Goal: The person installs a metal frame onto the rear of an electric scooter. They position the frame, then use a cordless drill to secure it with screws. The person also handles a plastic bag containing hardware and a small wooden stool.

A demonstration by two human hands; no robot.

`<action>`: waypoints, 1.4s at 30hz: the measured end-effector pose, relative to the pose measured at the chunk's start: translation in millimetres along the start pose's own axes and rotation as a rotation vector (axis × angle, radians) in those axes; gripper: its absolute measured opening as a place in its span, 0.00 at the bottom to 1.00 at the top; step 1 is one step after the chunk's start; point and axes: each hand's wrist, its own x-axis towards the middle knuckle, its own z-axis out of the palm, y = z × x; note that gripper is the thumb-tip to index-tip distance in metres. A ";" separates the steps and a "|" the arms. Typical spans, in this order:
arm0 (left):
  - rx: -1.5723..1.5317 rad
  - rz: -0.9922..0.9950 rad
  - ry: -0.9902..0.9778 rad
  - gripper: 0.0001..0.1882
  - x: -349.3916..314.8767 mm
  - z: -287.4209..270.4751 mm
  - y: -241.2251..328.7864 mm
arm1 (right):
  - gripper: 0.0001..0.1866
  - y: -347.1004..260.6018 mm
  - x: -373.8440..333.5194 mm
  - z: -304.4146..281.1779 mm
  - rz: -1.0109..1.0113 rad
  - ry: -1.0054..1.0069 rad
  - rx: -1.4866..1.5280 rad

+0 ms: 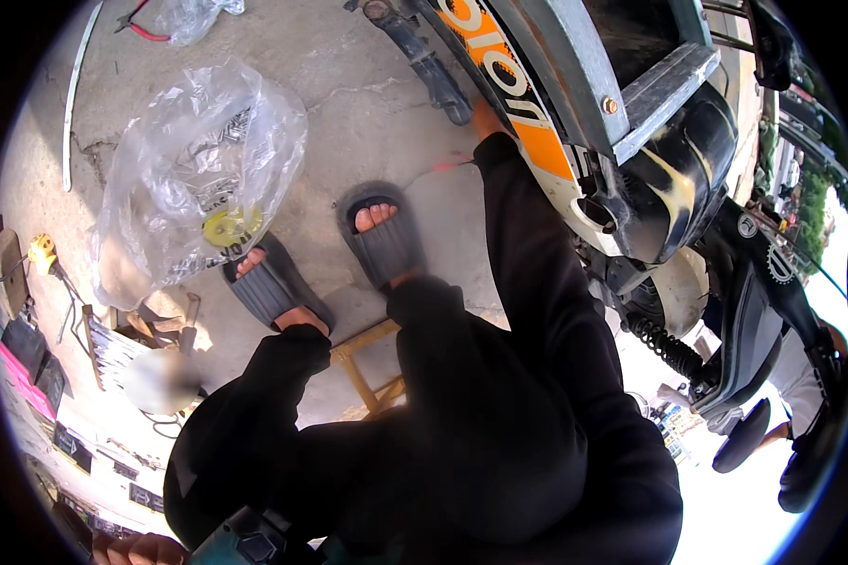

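Note:
At the lower left rim, my left hand (139, 549) is only partly in the picture, its fingers curled at the end of a teal and black power tool (245, 541). My right arm reaches up and forward in a black sleeve. The right hand (486, 121) shows just a sliver beside the orange and white panel (537, 141) of a motorbike, and the panel hides its fingers. A grey metal frame with a bolt (610, 105) sits over the bike's black and cream bodywork (678, 179).
A clear plastic bag (198, 179) lies on the concrete by my slippered feet, with a yellow disc (231, 228) showing through. A dark tubular part (415, 56) rests ahead. Beneath me is a wooden stool (358, 367). Red-handled pliers (141, 24) lie far left. At right, another person's foot (742, 438) shows.

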 end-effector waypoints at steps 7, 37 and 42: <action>0.043 -0.021 0.014 0.17 -0.6 12.5 -0.9 | 0.16 42.5 9.0 68.8 -0.046 0.206 -0.018; -0.092 -0.124 -0.226 0.22 -23.5 33.7 -46.0 | 0.11 -98.6 -24.8 -77.8 -0.447 -0.149 0.192; -0.093 -0.175 -0.256 0.22 -20.1 25.1 -35.2 | 0.12 -94.5 -6.3 -67.3 -0.601 -0.199 0.136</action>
